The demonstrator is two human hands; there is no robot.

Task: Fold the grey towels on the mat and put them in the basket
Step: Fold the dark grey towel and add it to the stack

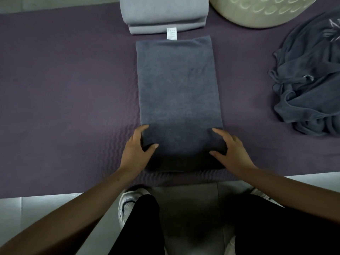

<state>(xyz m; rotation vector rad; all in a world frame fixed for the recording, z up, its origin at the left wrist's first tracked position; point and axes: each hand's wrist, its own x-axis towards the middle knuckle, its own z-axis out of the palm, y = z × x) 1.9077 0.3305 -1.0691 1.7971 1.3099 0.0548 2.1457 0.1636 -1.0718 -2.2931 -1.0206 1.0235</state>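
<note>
— Where's the dark towel (178,100)?
— Mid-mat (64,89), folded long. Left hand (137,150) and right hand (232,150) pinch its near corners.
— Around it?
— Folded pale towel (163,13) at twelve, basket (257,13) at one, crumpled towels (311,85) at three.

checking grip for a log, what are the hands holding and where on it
Both hands, left and right, grip the dark towel at its near end, one on each side edge.
</note>
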